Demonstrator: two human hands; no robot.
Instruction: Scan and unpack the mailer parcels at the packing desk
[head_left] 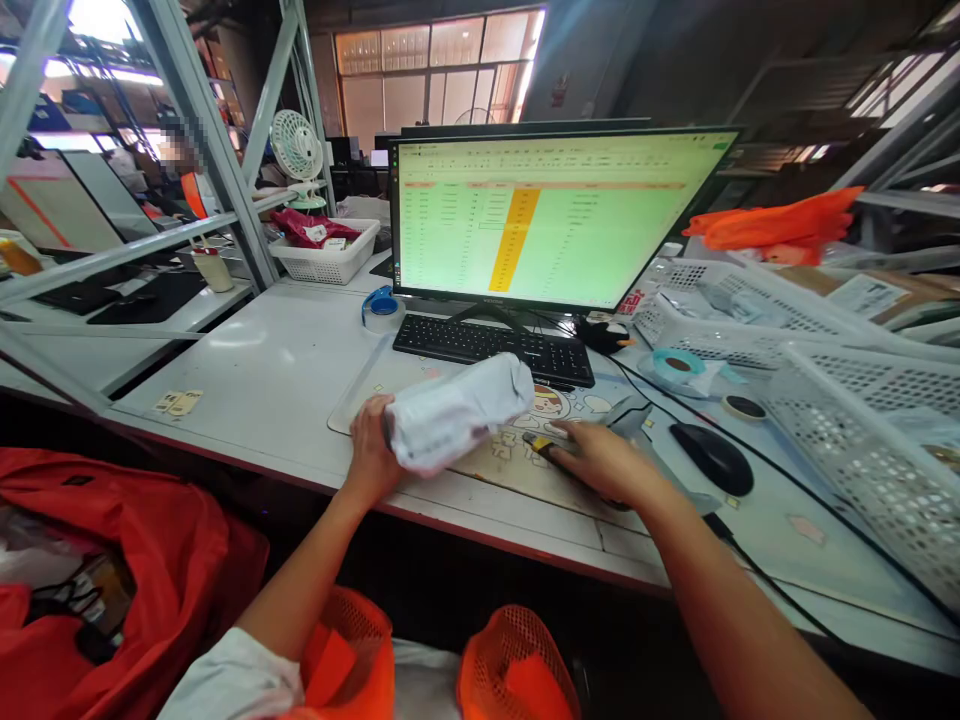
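My left hand (373, 455) is wrapped around the near end of a white wrapped parcel (461, 412). It holds the parcel tilted above the desk's front edge, and the parcel is slightly blurred. My right hand (604, 462) is low over the desk mat (495, 462), its fingers closed around a yellow-and-black utility knife (538, 443). The knife's tip points left, toward the parcel, and its rear part is hidden under my palm. A grey object (686, 492), partly covered by my right hand and wrist, lies on the mat; its kind is unclear.
Behind the parcel stand a black keyboard (491, 345) and a monitor (555, 220). A mouse (712, 458), tape roll (677, 365), cables and white baskets (870, 430) are at right. Blue tape (381, 305) lies at left. A red bag (150, 540) sits below the desk's left side.
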